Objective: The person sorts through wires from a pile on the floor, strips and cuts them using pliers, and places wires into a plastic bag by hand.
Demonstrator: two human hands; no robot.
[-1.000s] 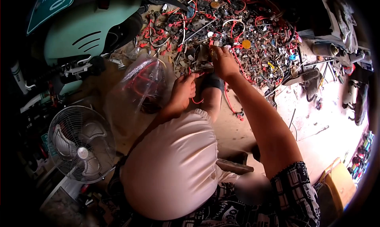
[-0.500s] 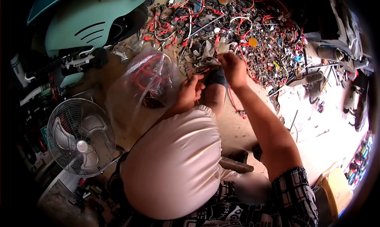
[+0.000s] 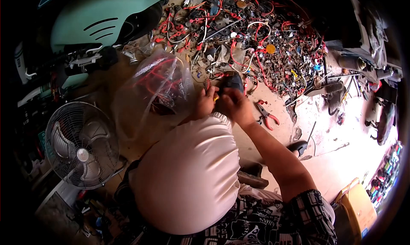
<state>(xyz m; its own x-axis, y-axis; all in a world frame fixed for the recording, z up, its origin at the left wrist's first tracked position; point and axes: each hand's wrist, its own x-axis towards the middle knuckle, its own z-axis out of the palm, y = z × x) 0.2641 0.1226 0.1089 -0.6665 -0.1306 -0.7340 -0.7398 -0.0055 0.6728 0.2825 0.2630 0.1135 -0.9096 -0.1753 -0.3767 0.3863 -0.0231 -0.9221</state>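
Observation:
My left hand [image 3: 206,103] is closed, its fingertips pinched at a small yellow piece [image 3: 216,98]. A bit of red wire [image 3: 208,83] shows just above those fingers. My right hand [image 3: 237,107] is close beside it on the right, with curled fingers turned toward the left hand; what they hold is hidden. Behind the hands is a dark shoe [image 3: 232,80]. Pliers with red handles [image 3: 269,117] lie on the floor right of my right hand. To the left of my left hand stands a clear plastic bag [image 3: 141,85] with red wires inside.
A wide heap of small parts and wires [image 3: 273,61] covers the floor ahead. On the left are a standing fan [image 3: 82,149] and a pale green scooter panel [image 3: 92,21]. A yellow box-like object [image 3: 358,204] is at lower right.
My right hand has come back from the heap, down and left, to beside my left hand. The pliers, previously behind my forearm, now show. My left hand has barely moved.

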